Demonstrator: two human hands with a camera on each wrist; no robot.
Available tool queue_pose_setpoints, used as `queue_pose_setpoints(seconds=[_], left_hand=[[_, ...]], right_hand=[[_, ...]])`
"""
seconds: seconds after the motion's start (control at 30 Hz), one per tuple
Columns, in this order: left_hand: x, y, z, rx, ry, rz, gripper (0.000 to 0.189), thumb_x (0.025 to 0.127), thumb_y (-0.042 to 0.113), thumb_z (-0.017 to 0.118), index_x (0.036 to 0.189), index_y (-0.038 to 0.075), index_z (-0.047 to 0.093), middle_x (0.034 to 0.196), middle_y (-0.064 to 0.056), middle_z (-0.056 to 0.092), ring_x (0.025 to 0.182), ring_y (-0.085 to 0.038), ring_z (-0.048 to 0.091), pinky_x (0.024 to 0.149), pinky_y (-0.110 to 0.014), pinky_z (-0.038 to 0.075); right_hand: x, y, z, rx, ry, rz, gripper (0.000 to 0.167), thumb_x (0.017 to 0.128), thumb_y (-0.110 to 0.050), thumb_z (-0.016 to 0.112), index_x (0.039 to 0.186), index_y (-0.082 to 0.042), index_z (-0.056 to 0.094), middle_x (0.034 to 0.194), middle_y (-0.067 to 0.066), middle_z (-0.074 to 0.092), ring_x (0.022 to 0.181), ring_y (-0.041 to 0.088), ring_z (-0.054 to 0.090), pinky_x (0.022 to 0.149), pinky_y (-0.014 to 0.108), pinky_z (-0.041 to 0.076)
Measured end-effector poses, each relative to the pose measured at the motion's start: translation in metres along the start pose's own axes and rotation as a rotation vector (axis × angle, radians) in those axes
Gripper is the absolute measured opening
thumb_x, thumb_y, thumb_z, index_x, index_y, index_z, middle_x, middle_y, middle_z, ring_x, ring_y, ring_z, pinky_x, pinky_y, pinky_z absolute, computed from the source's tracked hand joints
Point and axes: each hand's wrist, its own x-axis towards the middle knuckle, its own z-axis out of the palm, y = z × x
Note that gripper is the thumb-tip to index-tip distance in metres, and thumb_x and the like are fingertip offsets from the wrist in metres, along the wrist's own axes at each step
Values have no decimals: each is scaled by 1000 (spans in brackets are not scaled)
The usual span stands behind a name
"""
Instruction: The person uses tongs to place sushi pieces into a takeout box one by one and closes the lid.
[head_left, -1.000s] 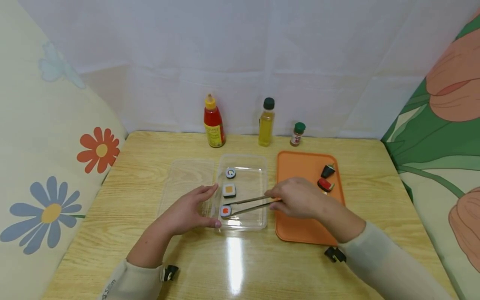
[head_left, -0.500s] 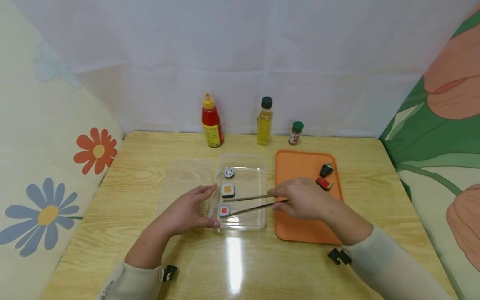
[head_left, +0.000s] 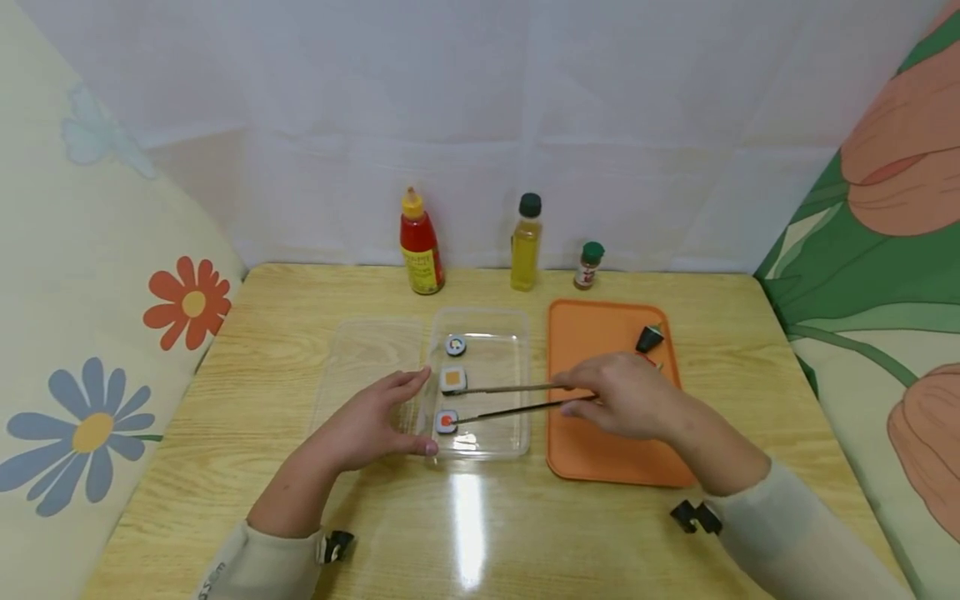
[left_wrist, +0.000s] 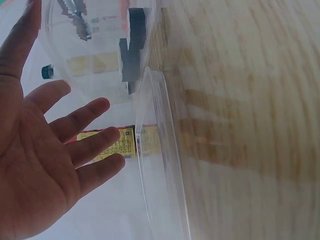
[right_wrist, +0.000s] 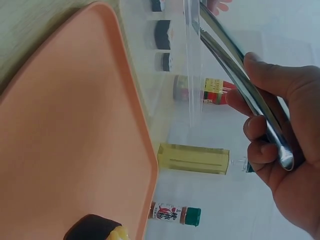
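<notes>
My right hand [head_left: 622, 396] holds metal tongs [right_wrist: 235, 75] with their arms spread apart, reaching left over a clear plastic container [head_left: 502, 367]. Three toy sushi rolls stand along the container's left side: a small round roll [head_left: 455, 345] at the back, a square roll with a yellow centre [head_left: 453, 380], and a roll with an orange-red centre [head_left: 447, 422] in front. The near tong tip overlaps the front roll in the head view; the far tip lies by the square roll. My left hand [head_left: 378, 425] has its fingers spread beside the container's left edge, over the clear lid [head_left: 375, 342].
An orange tray [head_left: 585, 462] lies right of the container, bearing a black cone-shaped hand roll [head_left: 649, 337] and a red-topped piece mostly hidden by my right hand. A red sauce bottle [head_left: 422, 258], an oil bottle [head_left: 526, 250] and a green-capped spice jar [head_left: 588, 267] stand behind.
The tongs have spread apart, letting go of the front roll, which stays in the container. My right hand has shifted slightly right over the tray. The left hand keeps its place.
</notes>
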Motion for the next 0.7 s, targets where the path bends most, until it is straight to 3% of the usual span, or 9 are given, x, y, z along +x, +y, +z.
queue_pose_setpoints(seconds=[0.13,0.57,0.7], left_hand=[[0,0,-1,1,-1,1,111,75,52,91,163,15,35,163,-19,37,147,-48,34,115,-65,34],[-1,1,-1,-7,-9,-12,111,75,52,91,163,16,35,163,-18,36,148,-47,34,115,-64,34],[-1,1,-1,-4,-7,-11,111,75,53,91,163,16,34,163,-19,36,148,-47,34,115,-65,34]], right_hand=[[-4,0,-2,9,9,-4,35,97,-31,76,128,-15,75,120,-1,75,97,17,74,76,35,60],[-25,6,-12,37,49,54,40,97,-31,76,133,-13,72,123,-2,74,104,15,73,82,38,61],[-31,11,-14,27,82,37,41,96,-31,76,133,-13,72,123,-1,74,99,14,73,78,36,60]])
